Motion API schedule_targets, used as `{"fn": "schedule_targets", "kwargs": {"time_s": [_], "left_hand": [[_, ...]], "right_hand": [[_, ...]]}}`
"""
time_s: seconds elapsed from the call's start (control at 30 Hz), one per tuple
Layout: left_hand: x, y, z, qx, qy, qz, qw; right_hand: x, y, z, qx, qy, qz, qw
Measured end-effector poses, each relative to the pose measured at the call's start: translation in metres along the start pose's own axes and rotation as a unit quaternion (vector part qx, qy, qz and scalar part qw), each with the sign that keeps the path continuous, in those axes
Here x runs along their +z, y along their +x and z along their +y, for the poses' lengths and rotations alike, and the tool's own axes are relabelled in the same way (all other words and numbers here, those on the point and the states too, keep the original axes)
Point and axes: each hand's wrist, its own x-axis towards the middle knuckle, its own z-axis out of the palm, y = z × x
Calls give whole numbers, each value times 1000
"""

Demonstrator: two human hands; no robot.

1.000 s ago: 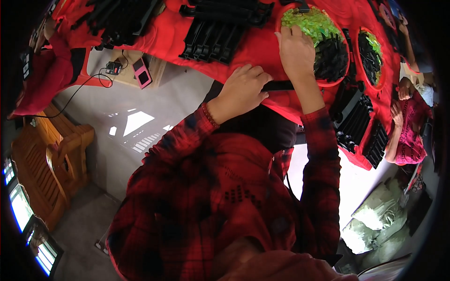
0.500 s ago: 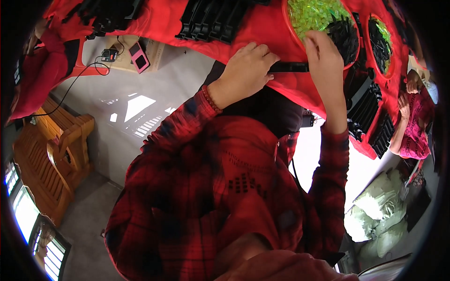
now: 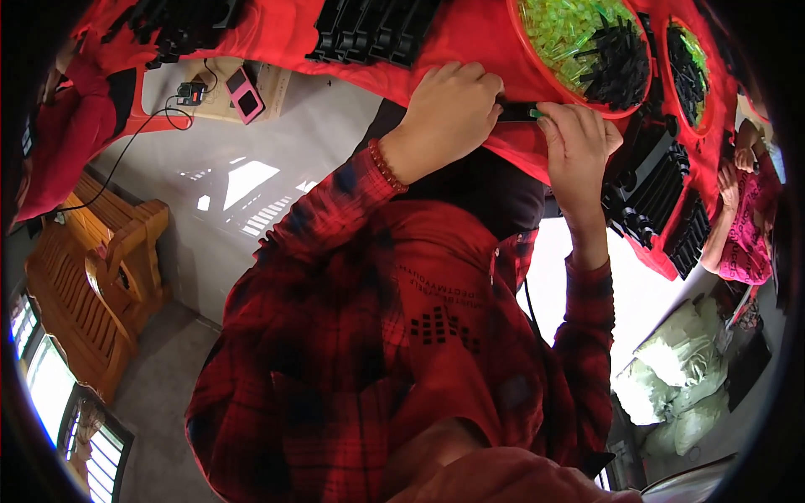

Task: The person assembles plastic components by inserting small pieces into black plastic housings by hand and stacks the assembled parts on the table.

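Note:
A narrow black plastic bar [image 3: 515,111] lies between my hands at the near edge of a red-covered table. My left hand [image 3: 449,113] has its fingers closed round the left end of the bar. At the bar's right end, my right hand [image 3: 579,142] pinches a small green plastic piece [image 3: 535,113] against it. Just beyond my right hand is a red-rimmed basin [image 3: 537,69] holding yellow-green clear pieces [image 3: 558,33] and a heap of thin black strips [image 3: 616,67].
Rows of black plastic bars [image 3: 373,29] lie at the far left, with more bars [image 3: 654,189] at the right. A second basin [image 3: 688,75] stands beyond those. Another person [image 3: 742,218] works at the right; a person in a red sleeve [image 3: 71,126] is at the left. A wooden bench [image 3: 92,277] stands left.
My right hand has come down from the basin's rim to the bar's right end, and a green piece now shows at its fingertips. My left hand has shifted slightly and keeps hold of the bar.

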Motion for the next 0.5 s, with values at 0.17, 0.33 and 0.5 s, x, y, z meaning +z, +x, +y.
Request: {"fn": "schedule_targets", "kwargs": {"time_s": [0.17, 0.33, 0.5], "left_hand": [[-1, 9, 3, -8, 21, -25, 999], [4, 12, 0, -18, 14, -32, 999], [3, 13, 1, -31, 1, -45, 998]], "right_hand": [[-1, 2, -2, -57, -63, 16, 996], [4, 3, -1, -71, -67, 11, 995], [8, 1, 1, -72, -49, 15, 996]]}}
